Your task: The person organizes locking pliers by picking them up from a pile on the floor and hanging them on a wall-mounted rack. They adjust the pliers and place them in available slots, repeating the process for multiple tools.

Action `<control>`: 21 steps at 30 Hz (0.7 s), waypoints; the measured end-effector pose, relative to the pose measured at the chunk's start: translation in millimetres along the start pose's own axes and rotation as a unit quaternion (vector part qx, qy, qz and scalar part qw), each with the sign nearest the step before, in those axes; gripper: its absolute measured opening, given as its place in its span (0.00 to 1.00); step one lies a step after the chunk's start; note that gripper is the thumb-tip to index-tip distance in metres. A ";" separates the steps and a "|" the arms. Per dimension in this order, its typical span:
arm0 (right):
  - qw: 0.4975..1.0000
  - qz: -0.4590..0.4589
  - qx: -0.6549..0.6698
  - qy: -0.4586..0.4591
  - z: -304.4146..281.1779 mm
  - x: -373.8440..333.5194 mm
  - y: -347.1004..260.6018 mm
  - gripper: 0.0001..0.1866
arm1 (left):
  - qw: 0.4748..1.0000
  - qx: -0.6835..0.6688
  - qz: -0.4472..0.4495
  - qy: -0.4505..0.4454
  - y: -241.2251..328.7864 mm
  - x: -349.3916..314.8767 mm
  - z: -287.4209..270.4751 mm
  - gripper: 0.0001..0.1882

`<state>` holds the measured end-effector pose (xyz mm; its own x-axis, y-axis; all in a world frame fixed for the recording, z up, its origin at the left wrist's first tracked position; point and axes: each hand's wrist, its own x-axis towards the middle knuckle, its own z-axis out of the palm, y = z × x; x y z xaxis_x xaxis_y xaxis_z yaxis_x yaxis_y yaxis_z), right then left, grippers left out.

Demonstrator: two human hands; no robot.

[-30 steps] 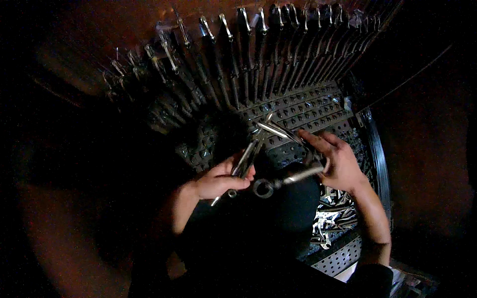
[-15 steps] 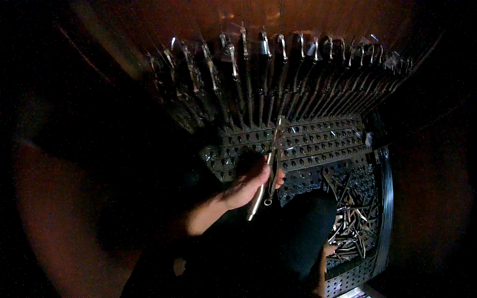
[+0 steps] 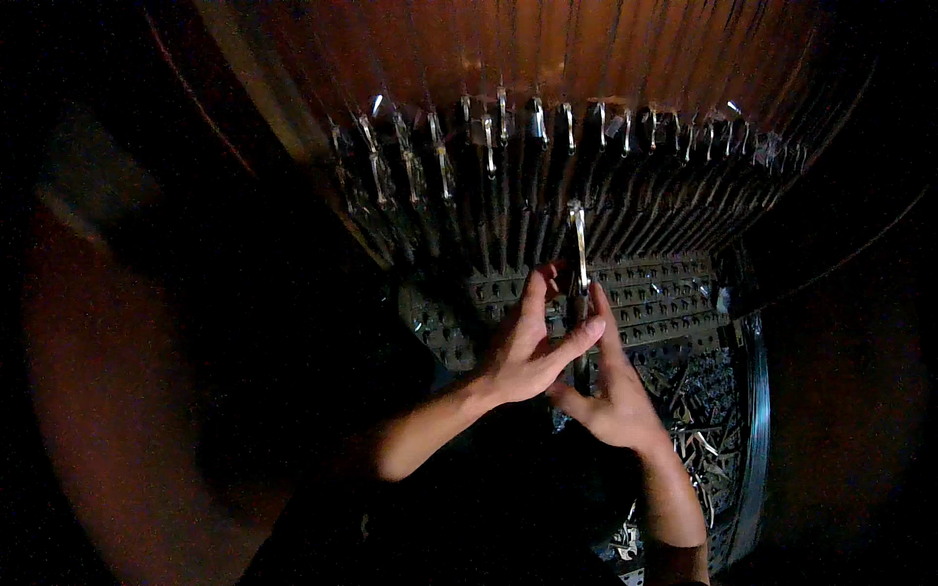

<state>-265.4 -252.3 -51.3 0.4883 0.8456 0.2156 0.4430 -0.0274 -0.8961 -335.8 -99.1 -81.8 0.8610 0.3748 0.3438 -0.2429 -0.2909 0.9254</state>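
Note:
A long, narrow metal piece (image 3: 581,244) stands nearly upright between my two hands, its upper end shiny and its lower part dark. My left hand (image 3: 532,356) is on its left side, the thumb pressed across the dark part and the fingers curling behind. From the right, my right hand (image 3: 620,400) closes on the same piece, fingers along its side and thumb lower down. The exact kind of piece cannot be made out. Beyond the hands is a row of shiny hooked metal pieces (image 3: 536,121) on dark rods.
A metal rack with rows of small pegs (image 3: 645,298) lies beyond my hands. At the right, a heap of loose metal pieces (image 3: 699,454) sits in a dark bin, beside a bundle of thin strips (image 3: 757,420). A brown panel (image 3: 469,49) rises behind the hooks.
My right hand has come up from the heap at the lower right to the metal piece. The left hand has moved slightly right and shifted its hold, and the piece stands more upright.

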 end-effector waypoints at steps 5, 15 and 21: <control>0.989 -0.024 0.093 0.115 49.6 42.7 40.3 0.42 | 0.999 0.035 -0.009 0.031 15.1 16.7 -19.3 0.36; 0.960 0.071 0.233 0.140 74.2 35.7 71.6 0.43 | 0.960 0.078 0.069 0.259 -21.8 89.2 -35.7 0.27; 0.958 0.107 0.234 0.127 66.8 33.7 75.6 0.44 | 0.941 0.155 0.087 0.289 -34.0 114.8 -41.4 0.30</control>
<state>-265.7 -190.3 -137.8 0.7235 0.6890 0.0418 -0.0441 0.1066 -0.9933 -247.2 -9.8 -67.2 0.4119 0.6871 0.5985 -0.1392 -0.6016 0.7865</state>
